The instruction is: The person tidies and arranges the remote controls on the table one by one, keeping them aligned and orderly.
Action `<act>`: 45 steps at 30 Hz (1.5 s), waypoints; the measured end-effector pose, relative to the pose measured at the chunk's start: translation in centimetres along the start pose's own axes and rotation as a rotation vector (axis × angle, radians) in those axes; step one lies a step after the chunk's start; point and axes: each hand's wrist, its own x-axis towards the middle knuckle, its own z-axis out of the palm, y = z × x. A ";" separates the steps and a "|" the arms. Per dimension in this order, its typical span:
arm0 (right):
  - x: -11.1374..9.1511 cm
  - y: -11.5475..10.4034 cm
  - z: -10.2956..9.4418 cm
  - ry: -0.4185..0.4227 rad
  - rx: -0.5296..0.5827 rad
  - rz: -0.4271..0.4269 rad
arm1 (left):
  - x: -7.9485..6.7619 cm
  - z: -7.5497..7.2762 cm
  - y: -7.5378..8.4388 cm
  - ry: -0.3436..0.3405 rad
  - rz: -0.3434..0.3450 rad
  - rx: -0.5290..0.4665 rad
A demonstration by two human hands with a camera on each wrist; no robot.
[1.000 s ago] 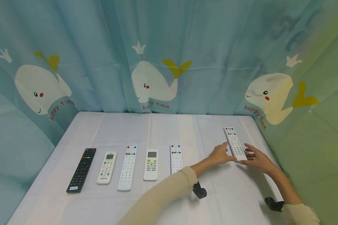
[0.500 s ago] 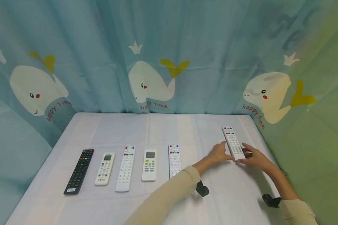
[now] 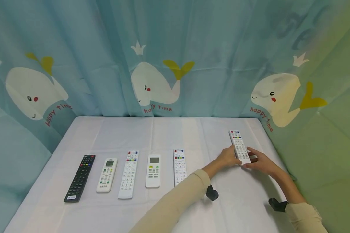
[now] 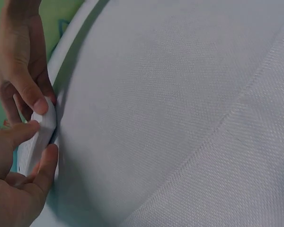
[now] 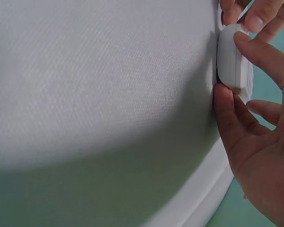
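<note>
At the right of the head view, a white remote control (image 3: 239, 147) with many small buttons lies on the white cloth, slightly slanted. My left hand (image 3: 228, 156) holds its left side near the lower end. From the other side my right hand (image 3: 262, 162) grips that same end. In the right wrist view the remote's rounded white end (image 5: 232, 59) sits between the right thumb (image 5: 248, 43) and fingers (image 5: 226, 101). The left wrist view shows the left thumb (image 4: 26, 131) on the remote's upper face and the fingers along its side.
To the left, a row of several remotes lies on the cloth (image 3: 105, 136): a black remote (image 3: 80, 178) and white ones, the nearest white remote (image 3: 180, 166) partly behind the left sleeve (image 3: 175, 200). A blue curtain (image 3: 110, 81) with whales hangs behind the table; green fabric (image 3: 332, 155) flanks the right.
Both hands have closed in a little on the lower end of the white remote. The whole head view has shifted slightly; the row of remotes lies as before.
</note>
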 end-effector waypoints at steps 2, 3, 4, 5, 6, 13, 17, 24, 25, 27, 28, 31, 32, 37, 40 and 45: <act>0.0 -0.2 0.1 -0.007 0.002 0.013 | 0.1 0.1 0.0 -0.003 0.004 -0.020; 0.1 -0.3 0.0 -0.015 0.000 0.013 | 0.1 0.1 0.0 -0.005 0.006 -0.024; 0.1 -0.4 0.0 -0.023 0.001 0.017 | 0.1 0.2 0.1 -0.005 0.006 -0.028; 0.1 -0.4 0.0 -0.027 0.001 0.019 | 0.1 0.2 0.1 -0.004 0.003 -0.031; 0.1 -0.5 0.0 -0.033 0.004 0.022 | 0.1 0.2 0.1 -0.002 -0.002 -0.035; 0.3 -0.7 -0.2 -0.060 -0.008 0.050 | -0.1 0.2 0.7 0.012 -0.078 -0.138; 0.3 -0.8 -0.2 -0.060 0.011 0.039 | -0.2 0.0 1.1 0.022 -0.153 -0.206; 0.2 -0.8 0.0 -0.035 0.023 0.036 | -0.4 -0.1 1.4 0.030 -0.223 -0.302; 0.1 -0.8 0.0 -0.033 0.022 0.043 | -0.4 -0.1 1.5 0.032 -0.227 -0.303; 0.0 -0.8 0.0 -0.034 0.018 0.054 | -0.4 -0.1 1.5 0.035 -0.232 -0.300; -0.1 -0.8 0.0 -0.035 0.018 0.059 | -0.5 -0.1 1.5 0.035 -0.231 -0.293; -0.4 -0.8 0.0 -0.031 0.033 0.058 | -0.5 -0.2 1.5 0.034 -0.230 -0.280; -0.5 -0.9 0.0 -0.030 0.038 0.055 | -0.6 -0.2 1.5 0.032 -0.231 -0.283; -0.6 -1.3 0.0 -0.027 0.064 0.054 | -0.9 -0.5 1.3 0.025 -0.208 -0.290; -0.5 -1.6 0.2 -0.025 0.077 0.055 | -1.0 -0.7 1.2 0.023 -0.196 -0.298; -0.7 -2.0 0.5 -0.002 0.090 0.041 | -1.3 -1.1 1.2 0.019 -0.180 -0.299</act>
